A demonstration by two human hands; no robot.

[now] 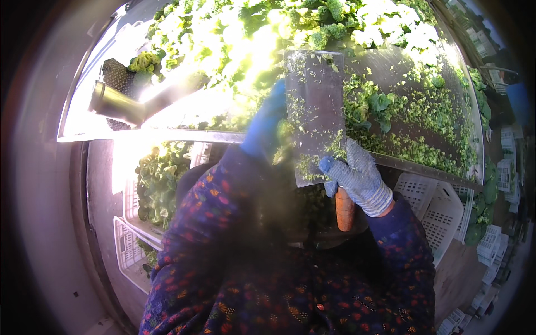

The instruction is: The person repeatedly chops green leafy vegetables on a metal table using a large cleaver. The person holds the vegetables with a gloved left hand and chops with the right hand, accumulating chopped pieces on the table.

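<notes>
My right hand (357,176), in a pale grey-blue knitted glove, is closed round the orange-brown handle of a cleaver (315,114). Its broad rectangular blade points away from me over the table's near edge, speckled with green crumbs. Just left of the blade is my left hand (263,125) in a blue glove. Glare and blur hide its fingers, and a blurred yellow-green piece (283,135) shows beside it; whether it is held I cannot tell. Beyond both hands, broccoli florets (329,30) are heaped on a metal table (402,64).
Green crumbs and leaves (379,105) litter the table's right side. At its left lie a shiny brownish cylinder (116,103) and a dark patterned thing (118,75). White crates stand below, one with greens (127,251) at left, another (441,209) at right. Strong glare covers the upper left.
</notes>
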